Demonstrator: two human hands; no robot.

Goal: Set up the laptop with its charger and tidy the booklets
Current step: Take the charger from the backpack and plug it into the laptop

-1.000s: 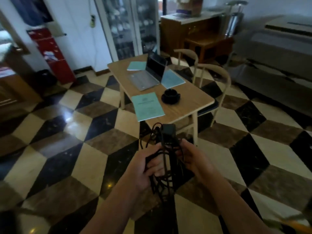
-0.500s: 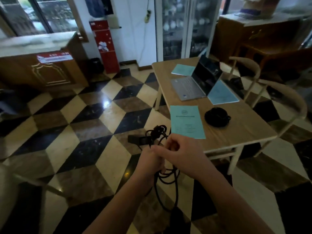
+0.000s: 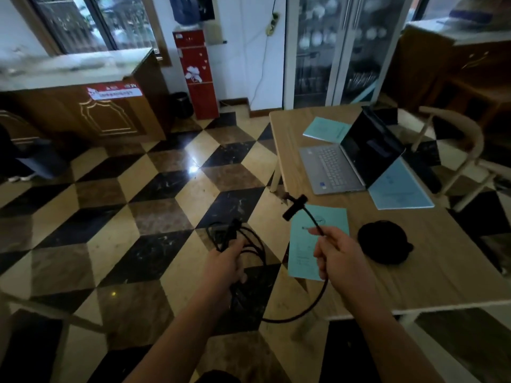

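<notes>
My left hand [image 3: 226,262] grips the coiled bundle of a black charger cable [image 3: 250,244] over the floor, left of the wooden table [image 3: 453,261]. My right hand [image 3: 336,254] pinches the cable's free end, whose plug [image 3: 294,207] sticks up above the table's near left edge. An open silver laptop [image 3: 348,158] sits mid-table, screen dark. Three teal booklets lie apart: one near my right hand [image 3: 329,219], one right of the laptop [image 3: 398,189], one behind it [image 3: 326,129].
A black cup on a saucer [image 3: 383,244] stands right of the near booklet. Wooden chairs [image 3: 464,150] line the table's far side. A red water dispenser [image 3: 197,76] and a wooden counter [image 3: 83,106] stand at the back, across the checkered floor.
My hands have come apart: the right one has drawn the plug end out of the coil toward the table. The view has moved closer to the table.
</notes>
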